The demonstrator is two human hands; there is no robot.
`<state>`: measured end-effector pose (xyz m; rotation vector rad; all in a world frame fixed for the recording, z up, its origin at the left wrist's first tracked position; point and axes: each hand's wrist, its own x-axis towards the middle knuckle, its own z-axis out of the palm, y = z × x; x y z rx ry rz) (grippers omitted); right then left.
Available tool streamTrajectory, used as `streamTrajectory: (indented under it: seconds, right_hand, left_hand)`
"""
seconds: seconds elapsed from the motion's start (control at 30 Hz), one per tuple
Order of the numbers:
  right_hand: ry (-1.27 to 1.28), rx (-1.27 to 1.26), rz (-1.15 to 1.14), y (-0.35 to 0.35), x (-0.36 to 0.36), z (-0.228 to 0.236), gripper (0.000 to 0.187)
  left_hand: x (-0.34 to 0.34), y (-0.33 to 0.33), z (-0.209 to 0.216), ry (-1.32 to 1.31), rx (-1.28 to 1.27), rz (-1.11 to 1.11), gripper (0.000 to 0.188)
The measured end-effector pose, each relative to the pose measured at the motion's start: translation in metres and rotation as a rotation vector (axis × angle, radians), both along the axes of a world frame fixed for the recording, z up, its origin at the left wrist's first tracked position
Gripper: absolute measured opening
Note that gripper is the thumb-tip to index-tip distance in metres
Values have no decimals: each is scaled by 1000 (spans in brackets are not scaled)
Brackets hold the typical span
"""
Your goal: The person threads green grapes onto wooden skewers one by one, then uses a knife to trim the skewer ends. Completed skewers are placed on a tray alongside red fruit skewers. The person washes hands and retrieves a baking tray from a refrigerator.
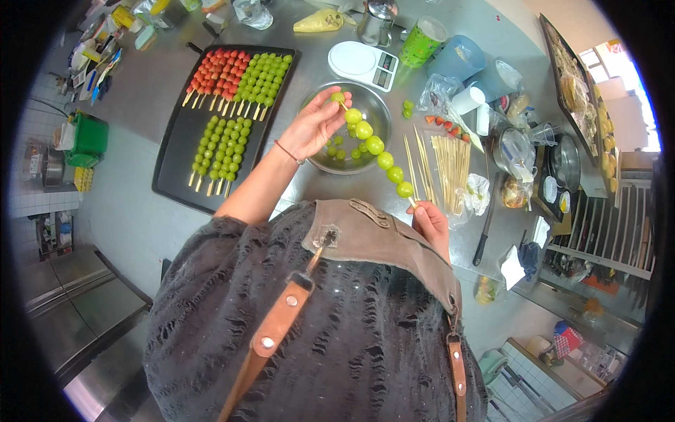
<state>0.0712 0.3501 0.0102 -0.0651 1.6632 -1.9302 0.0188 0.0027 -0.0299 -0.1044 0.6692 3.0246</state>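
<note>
Between the thumb and fingers of my left hand (314, 125) is a green grape (337, 97) at the upper end of a wooden skewer. Several more green grapes (374, 145) sit in a row down that stick, with a short bare gap below the top one. My right hand (430, 224) pinches the skewer's lower end, close to my apron (376, 235). Under the left hand stands a metal bowl (380, 105) with loose grapes in it, partly hidden by the hand and the skewer.
A black tray (179, 155) on the left carries finished strawberry and grape skewers. Right of the bowl lie bare wooden skewers (450, 169), cut strawberries (448, 126) and a long knife (486, 225). Beyond the bowl are a white scale (354, 60), cups and a piping bag (318, 21).
</note>
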Motion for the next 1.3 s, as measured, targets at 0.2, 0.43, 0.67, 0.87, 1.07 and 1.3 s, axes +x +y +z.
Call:
streamTrajectory:
  seconds: [0.2, 0.43, 0.67, 0.87, 1.07, 1.3]
  right_hand:
    - [14, -18, -8, -1, 3, -2, 19]
    - [22, 20, 1, 0, 2, -4, 20]
    - [47, 33, -15, 1, -2, -15, 20]
    - [53, 29, -15, -1, -6, -22, 20]
    - [-23, -13, 51, -12, -12, -32, 23]
    - [-146, -231, 98, -47, -34, -36, 25]
  left_hand:
    - [5, -1, 2, -11, -105, 5, 34]
    - [8, 3, 6, -81, -343, -11, 36]
    - [9, 6, 23, -107, -300, 7, 37]
    - [9, 7, 37, -58, -406, -8, 43]
    - [1, 13, 41, -61, -358, -54, 51]
    - [1, 67, 34, -136, -204, -85, 85]
